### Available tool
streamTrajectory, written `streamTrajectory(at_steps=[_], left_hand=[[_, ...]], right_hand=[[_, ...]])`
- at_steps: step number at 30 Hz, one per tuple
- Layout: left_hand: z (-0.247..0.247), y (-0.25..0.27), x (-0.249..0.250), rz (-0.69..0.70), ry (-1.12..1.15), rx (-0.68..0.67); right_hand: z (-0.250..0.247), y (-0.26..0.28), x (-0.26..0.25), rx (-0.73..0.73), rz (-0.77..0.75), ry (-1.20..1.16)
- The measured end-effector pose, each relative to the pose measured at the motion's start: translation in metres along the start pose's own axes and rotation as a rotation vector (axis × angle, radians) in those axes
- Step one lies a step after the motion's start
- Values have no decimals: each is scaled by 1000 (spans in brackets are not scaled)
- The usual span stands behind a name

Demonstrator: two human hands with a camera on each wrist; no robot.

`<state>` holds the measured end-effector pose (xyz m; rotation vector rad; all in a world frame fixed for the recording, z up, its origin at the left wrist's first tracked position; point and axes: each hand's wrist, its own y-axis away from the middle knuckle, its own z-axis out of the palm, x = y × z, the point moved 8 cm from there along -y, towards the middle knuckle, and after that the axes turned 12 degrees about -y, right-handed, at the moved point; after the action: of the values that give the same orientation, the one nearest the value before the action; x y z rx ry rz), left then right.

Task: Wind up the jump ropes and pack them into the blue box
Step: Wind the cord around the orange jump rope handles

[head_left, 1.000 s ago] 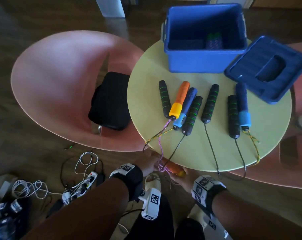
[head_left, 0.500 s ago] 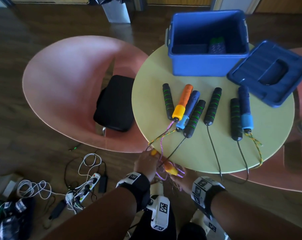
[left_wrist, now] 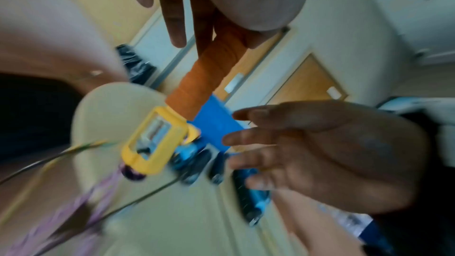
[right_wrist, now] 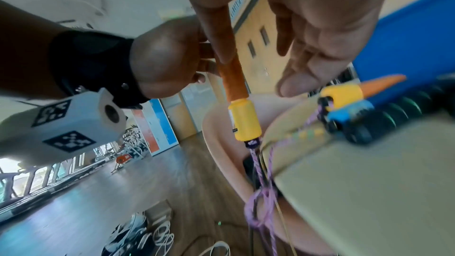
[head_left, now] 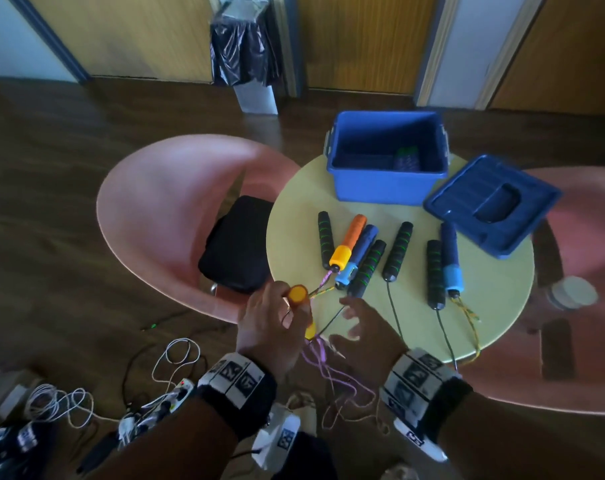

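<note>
My left hand [head_left: 283, 317] grips an orange jump-rope handle [head_left: 298, 294] with a yellow cap [right_wrist: 244, 120], held upright at the round table's near edge. Its purple rope [head_left: 323, 365] hangs in loops below the table. My right hand [head_left: 354, 318] hovers just right of it, fingers spread and holding nothing. The matching orange handle [head_left: 349, 245] lies on the table among several black-and-green handles [head_left: 397, 251] and blue handles [head_left: 450, 261]. The blue box [head_left: 387, 188] stands open at the table's far side, with a dark rope bundle inside.
The box's blue lid [head_left: 491, 202] lies right of it. The yellow-green table [head_left: 294, 216] has pink chairs on both sides; a black bag [head_left: 235, 244] sits on the left chair [head_left: 162, 188]. White cables and a power strip [head_left: 155, 403] lie on the floor at left.
Both hands have risen from below the table edge to its rim. The left hand has lifted the orange handle upright. The right hand has come off it and opened.
</note>
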<state>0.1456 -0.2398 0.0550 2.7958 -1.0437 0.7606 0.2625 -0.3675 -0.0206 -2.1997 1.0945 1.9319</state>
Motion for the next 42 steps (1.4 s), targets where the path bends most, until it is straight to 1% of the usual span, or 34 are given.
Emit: streamTrajectory(at_steps=[2,4,5,6,7,8,9,10,11,12,14,15,16,17,18,19,20,21,22,23,25,28,29,31,33,34,35,36,37,38,39,40,41,42], left_hand=[[-26,0,30,135,70,59],[-48,2,59,233,180,92],[-56,2,67,240,248,95],[-60,2,73,228,339,72],[-59,1,74,186,447,10],[-51,1,73,127,558,-110],[-37,5,72,85,627,-267],[-22,13,72,75,610,-411],[-5,24,68,104,502,-508],[10,36,60,122,357,-574],[38,56,27,64,197,-623],[49,65,4,4,189,-646],[55,73,-16,-56,173,-665],[59,77,-38,-99,132,-674],[57,79,-57,-152,38,-666],[52,76,-74,-219,-28,-603],[43,69,-79,-273,-53,-534],[34,61,-73,-275,-70,-479],[24,52,-54,-225,-98,-453],[15,43,-29,-138,-129,-421],[-5,31,30,59,-154,-376],[-33,25,106,238,-41,-345],[-41,23,121,269,-19,-321],[-51,19,129,299,25,-266],[-46,19,110,267,89,-261],[-37,23,91,220,112,-280],[-28,27,67,154,109,-292],[-16,33,37,72,78,-309],[-4,41,4,-10,20,-351],[9,52,-29,-81,-56,-420],[21,66,-60,-136,-142,-508],[31,77,-87,-181,-218,-567],[34,84,-106,-217,-277,-583],[33,86,-113,-221,-313,-563]], right_hand=[[-3,6,-44,-67,-90,-23],[-2,13,-79,-139,-172,45],[-6,17,-94,-138,-186,88],[-14,23,-109,-109,-201,73],[-25,31,-123,-62,-214,-13],[-38,41,-138,-13,-223,-166],[-52,50,-151,36,-235,-359],[-65,61,-162,66,-230,-575],[-78,71,-174,66,-225,-785],[-93,83,-186,65,-246,-932],[-134,108,-212,83,-373,-1070],[-154,121,-222,99,-455,-1105],[-174,130,-228,137,-519,-1106],[-192,138,-229,202,-561,-1051],[-205,145,-229,281,-577,-924],[-211,146,-226,340,-567,-730],[-209,145,-222,356,-534,-521],[-200,143,-217,319,-479,-342],[-184,137,-206,257,-396,-196],[-166,132,-190,186,-299,-90],[-129,121,-156,51,-142,0],[-82,112,-119,-191,28,-79],[-74,111,-113,-245,66,-106],[-72,119,-112,-287,67,-120],[-84,128,-126,-245,2,-234],[-93,133,-135,-210,-25,-384],[-106,137,-146,-180,-56,-589],[-122,143,-161,-160,-122,-817],[-141,148,-177,-134,-223,-1040],[-163,150,-189,-83,-344,-1217],[-185,154,-198,-13,-455,-1330],[-201,154,-200,73,-519,-1381],[-208,155,-201,146,-544,-1368],[-210,155,-201,199,-559,-1289]])
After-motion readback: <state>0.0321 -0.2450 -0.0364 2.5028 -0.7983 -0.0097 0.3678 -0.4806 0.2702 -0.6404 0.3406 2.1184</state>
